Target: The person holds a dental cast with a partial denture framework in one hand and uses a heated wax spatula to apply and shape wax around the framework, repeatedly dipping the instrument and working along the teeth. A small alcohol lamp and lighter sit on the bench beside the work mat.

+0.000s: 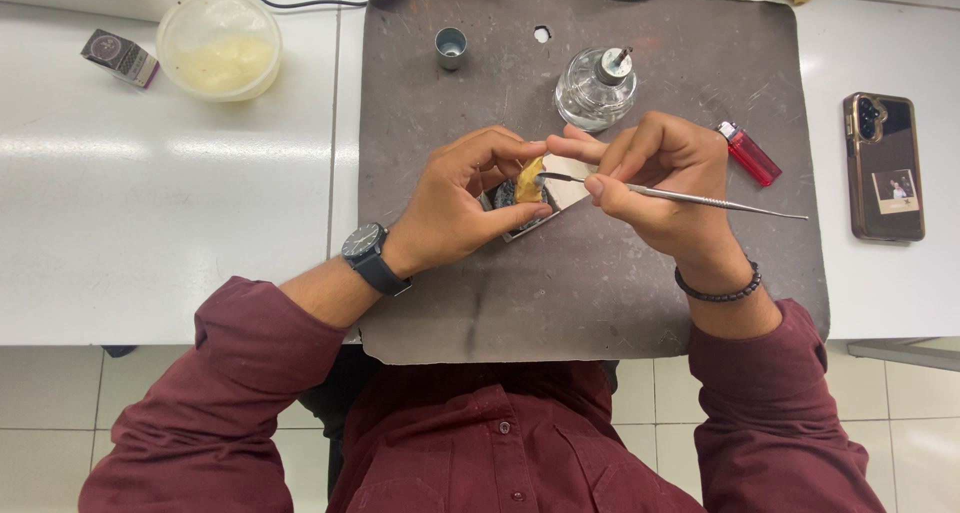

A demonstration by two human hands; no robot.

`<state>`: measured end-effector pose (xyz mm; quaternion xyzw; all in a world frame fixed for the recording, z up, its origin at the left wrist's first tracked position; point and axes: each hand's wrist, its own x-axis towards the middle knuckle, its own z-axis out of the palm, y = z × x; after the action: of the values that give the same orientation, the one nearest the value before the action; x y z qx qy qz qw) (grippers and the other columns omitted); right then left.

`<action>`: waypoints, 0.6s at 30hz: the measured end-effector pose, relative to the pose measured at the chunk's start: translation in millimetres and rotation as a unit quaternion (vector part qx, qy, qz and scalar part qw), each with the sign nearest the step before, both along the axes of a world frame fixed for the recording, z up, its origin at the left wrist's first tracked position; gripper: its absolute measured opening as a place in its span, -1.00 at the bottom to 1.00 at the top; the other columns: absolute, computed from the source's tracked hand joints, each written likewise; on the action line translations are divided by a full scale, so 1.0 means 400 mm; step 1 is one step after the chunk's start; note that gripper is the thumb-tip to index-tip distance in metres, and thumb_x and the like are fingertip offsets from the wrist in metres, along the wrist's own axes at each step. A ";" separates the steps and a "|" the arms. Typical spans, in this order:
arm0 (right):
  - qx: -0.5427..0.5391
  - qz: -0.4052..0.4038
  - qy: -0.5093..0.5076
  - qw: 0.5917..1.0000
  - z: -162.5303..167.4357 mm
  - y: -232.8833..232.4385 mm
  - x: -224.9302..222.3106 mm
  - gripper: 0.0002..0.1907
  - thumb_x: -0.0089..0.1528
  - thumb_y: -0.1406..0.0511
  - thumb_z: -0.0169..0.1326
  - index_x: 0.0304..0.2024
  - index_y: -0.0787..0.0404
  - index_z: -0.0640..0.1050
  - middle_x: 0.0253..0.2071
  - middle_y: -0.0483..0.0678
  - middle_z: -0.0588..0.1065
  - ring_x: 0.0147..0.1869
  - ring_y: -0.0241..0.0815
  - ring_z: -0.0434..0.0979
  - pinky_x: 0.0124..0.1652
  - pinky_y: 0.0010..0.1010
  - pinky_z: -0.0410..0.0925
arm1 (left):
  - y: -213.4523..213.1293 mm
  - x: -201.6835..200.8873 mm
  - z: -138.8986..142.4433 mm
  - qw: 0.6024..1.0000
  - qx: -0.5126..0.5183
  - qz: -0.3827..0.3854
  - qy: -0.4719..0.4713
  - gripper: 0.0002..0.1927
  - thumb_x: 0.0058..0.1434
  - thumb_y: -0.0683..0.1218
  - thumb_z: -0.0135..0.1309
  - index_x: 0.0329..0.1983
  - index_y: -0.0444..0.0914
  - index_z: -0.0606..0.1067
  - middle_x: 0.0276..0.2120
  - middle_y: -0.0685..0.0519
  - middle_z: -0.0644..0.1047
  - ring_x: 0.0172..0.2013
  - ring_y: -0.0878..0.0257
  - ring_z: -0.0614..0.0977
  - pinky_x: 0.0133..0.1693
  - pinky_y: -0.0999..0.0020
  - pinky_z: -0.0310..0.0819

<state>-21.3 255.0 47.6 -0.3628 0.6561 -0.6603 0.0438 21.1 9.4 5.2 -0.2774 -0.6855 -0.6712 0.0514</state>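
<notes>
**Small yellow wax piece held for carving over a grey mat**

Head view, looking down: your left hand (468, 198) is closed around a small yellow wax piece (530, 180), pinching it between thumb and fingertips just above a small square slab (540, 218) that lies on the grey mat (600, 293). Your right hand (660, 178) grips a thin metal carving tool (700, 199) like a pen, fingers narrow around its shaft, with the tip touching the wax piece and the long handle pointing right.

The wax piece looks light and small, probably soft enough to mark and brittle at thin edges, so hold it by its thicker sides, not by the face being carved. The tool looks stiff, slim and smooth; a grip near the tip gives the steadiest control.

Far on the mat stands a glass spirit lamp (596, 88), with a small metal cap (451, 46) to its left. A red lighter (749, 153) lies right of your hands. On the white table (150, 223) sit a lidded plastic tub (219, 45) far left and a phone (883, 166) at the right.
</notes>
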 end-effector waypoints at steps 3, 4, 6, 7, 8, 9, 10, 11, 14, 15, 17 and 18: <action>0.002 0.000 0.005 1.000 -0.001 -0.001 -0.002 -0.79 0.32 0.51 0.19 -0.34 0.23 0.44 -0.41 0.06 0.58 -0.02 -0.01 0.70 0.39 0.08 0.43 | 0.000 -0.001 -0.001 1.000 0.000 -0.002 0.001 -0.48 0.22 -0.24 0.36 0.22 -0.27 0.45 0.09 0.05 0.52 0.11 0.28 0.63 0.29 0.31 0.63; 0.001 0.002 0.006 1.000 0.000 -0.001 -0.001 -0.79 0.32 0.51 0.19 -0.34 0.23 0.44 -0.40 0.06 0.57 0.01 0.00 0.70 0.39 0.08 0.42 | 0.000 -0.001 -0.002 1.000 0.001 -0.002 0.001 -0.48 0.22 -0.24 0.36 0.22 -0.27 0.45 0.09 0.05 0.51 0.11 0.28 0.63 0.28 0.31 0.63; 0.000 0.006 0.007 1.000 0.000 0.000 0.001 -0.79 0.32 0.51 0.18 -0.34 0.22 0.44 -0.39 0.07 0.57 0.07 0.04 0.69 0.41 0.09 0.39 | 0.000 -0.003 -0.002 1.000 -0.003 -0.002 0.005 -0.48 0.22 -0.24 0.36 0.22 -0.27 0.45 0.09 0.05 0.52 0.11 0.27 0.64 0.28 0.31 0.63; 0.004 0.004 0.009 1.000 -0.001 0.000 0.001 -0.79 0.31 0.52 0.18 -0.34 0.23 0.44 -0.39 0.07 0.57 0.04 0.03 0.69 0.40 0.09 0.40 | 0.000 -0.003 -0.002 1.000 -0.005 -0.001 0.007 -0.48 0.22 -0.23 0.37 0.21 -0.27 0.44 0.09 0.05 0.52 0.12 0.27 0.64 0.29 0.31 0.63; 0.008 0.002 0.010 1.000 -0.002 -0.001 -0.001 -0.80 0.30 0.52 0.18 -0.34 0.23 0.44 -0.39 0.08 0.58 0.01 0.02 0.69 0.40 0.10 0.41 | -0.001 -0.001 -0.003 1.000 -0.005 -0.001 0.004 -0.48 0.22 -0.23 0.36 0.22 -0.27 0.45 0.09 0.05 0.52 0.12 0.27 0.64 0.29 0.31 0.63; 0.012 0.000 0.013 1.000 -0.002 -0.001 -0.001 -0.80 0.29 0.52 0.19 -0.34 0.24 0.44 -0.39 0.09 0.58 -0.02 0.01 0.69 0.40 0.10 0.41 | -0.002 0.001 -0.002 1.000 -0.004 0.000 0.002 -0.48 0.23 -0.23 0.36 0.22 -0.27 0.45 0.09 0.04 0.52 0.12 0.26 0.64 0.29 0.30 0.63; 0.012 0.002 0.016 1.000 -0.002 0.000 -0.002 -0.80 0.30 0.52 0.18 -0.34 0.23 0.44 -0.39 0.09 0.58 0.02 0.04 0.69 0.41 0.10 0.40 | -0.002 0.000 -0.002 1.000 -0.004 0.001 0.000 -0.48 0.23 -0.23 0.36 0.22 -0.27 0.45 0.09 0.04 0.52 0.12 0.26 0.64 0.29 0.30 0.62; 0.012 0.005 0.018 1.000 -0.003 0.001 -0.002 -0.79 0.31 0.52 0.18 -0.34 0.23 0.43 -0.40 0.09 0.57 0.05 0.07 0.68 0.43 0.10 0.38 | -0.002 -0.001 -0.002 1.000 -0.006 0.002 0.006 -0.48 0.23 -0.23 0.37 0.22 -0.27 0.45 0.09 0.04 0.52 0.12 0.25 0.64 0.29 0.30 0.63; -0.004 0.010 0.012 1.000 -0.005 0.003 -0.006 -0.78 0.34 0.51 0.15 -0.32 0.20 0.41 -0.38 0.05 0.57 0.12 0.11 0.66 0.43 0.09 0.38 | 0.002 -0.003 -0.001 1.000 -0.009 0.003 0.012 -0.48 0.23 -0.22 0.37 0.22 -0.28 0.44 0.08 0.03 0.53 0.10 0.25 0.65 0.27 0.30 0.66; -0.011 0.012 0.008 1.000 -0.006 0.004 -0.008 -0.77 0.35 0.50 0.14 -0.32 0.18 0.40 -0.37 0.04 0.56 0.14 0.11 0.66 0.42 0.08 0.38 | 0.002 -0.002 0.000 1.000 -0.008 0.001 0.007 -0.48 0.23 -0.22 0.37 0.22 -0.28 0.45 0.07 0.03 0.53 0.09 0.26 0.66 0.25 0.30 0.68; -0.019 0.017 0.003 1.000 -0.007 0.007 -0.008 -0.78 0.37 0.51 0.14 -0.30 0.18 0.40 -0.41 0.03 0.55 0.14 0.12 0.66 0.42 0.08 0.38 | 0.004 0.000 0.002 1.000 -0.005 -0.001 0.003 -0.48 0.23 -0.22 0.37 0.22 -0.29 0.45 0.06 0.03 0.53 0.07 0.26 0.67 0.23 0.31 0.69; -0.023 0.020 0.002 1.000 -0.008 0.007 -0.010 -0.78 0.37 0.51 0.13 -0.29 0.18 0.39 -0.44 0.03 0.55 0.15 0.13 0.65 0.42 0.07 0.38 | 0.004 0.000 0.003 1.000 -0.003 0.000 0.004 -0.48 0.23 -0.22 0.37 0.22 -0.29 0.44 0.07 0.03 0.53 0.07 0.26 0.67 0.23 0.31 0.69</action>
<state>-25.1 258.0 44.5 -0.3777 0.6336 -0.6736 0.0475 21.0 10.8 6.3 -0.2804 -0.6876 -0.6676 0.0533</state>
